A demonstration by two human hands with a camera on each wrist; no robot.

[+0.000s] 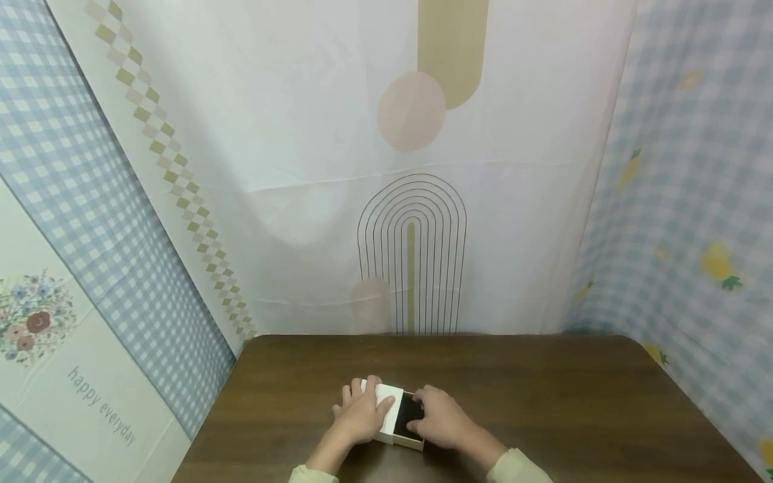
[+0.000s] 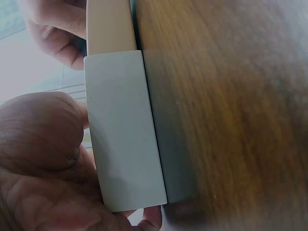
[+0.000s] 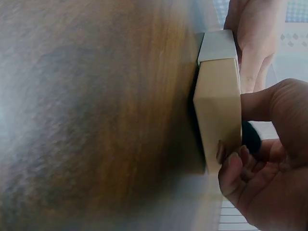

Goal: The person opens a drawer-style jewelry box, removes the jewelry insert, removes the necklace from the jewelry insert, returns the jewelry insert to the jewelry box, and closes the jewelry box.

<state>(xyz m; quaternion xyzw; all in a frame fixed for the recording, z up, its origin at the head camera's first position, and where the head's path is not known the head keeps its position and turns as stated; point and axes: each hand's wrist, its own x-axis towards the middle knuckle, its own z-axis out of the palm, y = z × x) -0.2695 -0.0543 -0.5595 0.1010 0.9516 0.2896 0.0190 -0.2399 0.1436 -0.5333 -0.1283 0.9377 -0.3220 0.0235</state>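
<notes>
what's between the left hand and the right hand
In the head view, the white cover, then the black inside of the tan tray sticking out.

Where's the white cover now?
In the head view, the white cover is at bottom centre, under the left hand, with the tan tray protruding from its right end.

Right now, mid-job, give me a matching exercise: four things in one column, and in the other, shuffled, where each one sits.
Things
1. White sleeve
2. Tan tray
3. Left grip
4. Right grip

Places
A. Partly out of the sleeve
B. At the tray's exposed end
C. Around part of the tray
D. Over the top of the sleeve

Pairs: 1-C, 2-A, 3-D, 4-B
</notes>
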